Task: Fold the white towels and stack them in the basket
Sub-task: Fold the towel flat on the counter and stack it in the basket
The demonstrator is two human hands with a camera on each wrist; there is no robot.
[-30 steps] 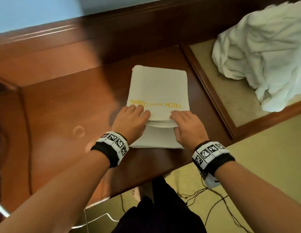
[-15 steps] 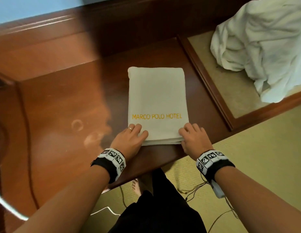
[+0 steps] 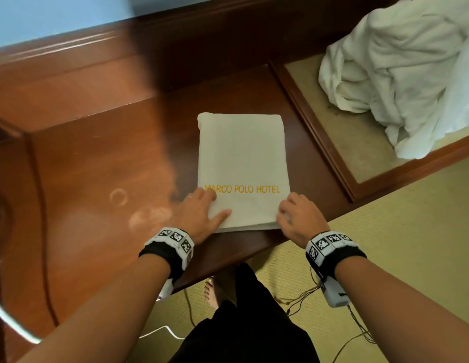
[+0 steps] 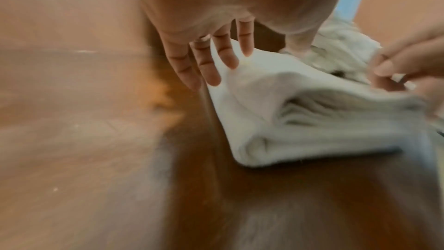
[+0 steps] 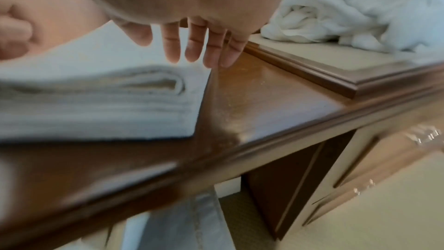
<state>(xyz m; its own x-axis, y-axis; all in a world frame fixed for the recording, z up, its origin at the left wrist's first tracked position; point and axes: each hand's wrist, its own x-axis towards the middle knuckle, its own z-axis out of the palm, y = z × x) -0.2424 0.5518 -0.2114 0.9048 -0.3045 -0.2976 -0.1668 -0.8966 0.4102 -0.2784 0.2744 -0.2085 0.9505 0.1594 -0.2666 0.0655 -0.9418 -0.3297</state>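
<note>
A folded white towel with gold "MARCO POLO HOTEL" lettering lies flat on the wooden desk, its layered edge toward me. My left hand rests on its near-left corner with fingers straight and the thumb on top. At the near-right corner my right hand touches the towel, its fingers straight and hanging over the side edge. The left wrist view shows the towel in stacked layers. A heap of unfolded white towels lies at the far right. No basket is in view.
The towel heap sits on a raised beige surface with a wooden frame right of the desk. The desk's front edge runs just below the folded towel. A dark cable crosses the desk's left part; wires trail on the carpet.
The top layer was drawn toward me until its edge met the near edge of the towel. Both hands then let go and now lie flat at the near corners.
</note>
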